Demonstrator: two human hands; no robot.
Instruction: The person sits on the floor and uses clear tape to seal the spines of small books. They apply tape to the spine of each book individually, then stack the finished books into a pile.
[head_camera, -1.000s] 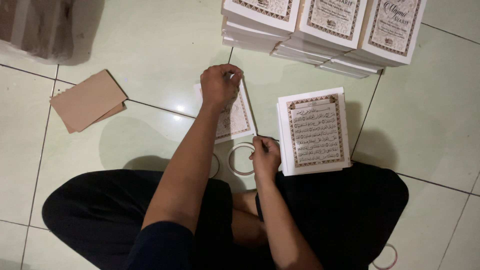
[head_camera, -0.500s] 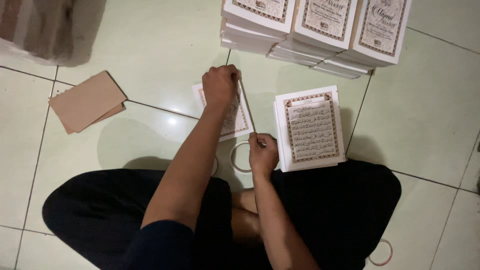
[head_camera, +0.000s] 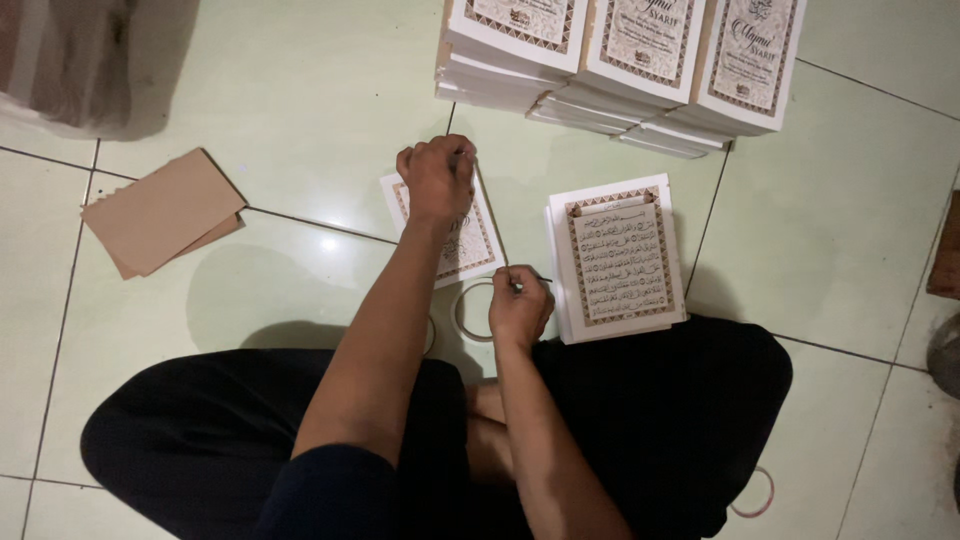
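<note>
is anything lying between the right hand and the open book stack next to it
Nothing visible does. The right hand sits just left of the book stack, with only bare floor tile between. A tape ring lies on its other side, by the left hand.

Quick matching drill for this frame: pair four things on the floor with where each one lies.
1. brown card sheets
2. stacks of booklets
3. tape ring
4. single printed sheet

a. under the left hand
b. far left on the tiles
c. beside the right hand
d. top of the view

Pairs: 1-b, 2-d, 3-c, 4-a
</note>
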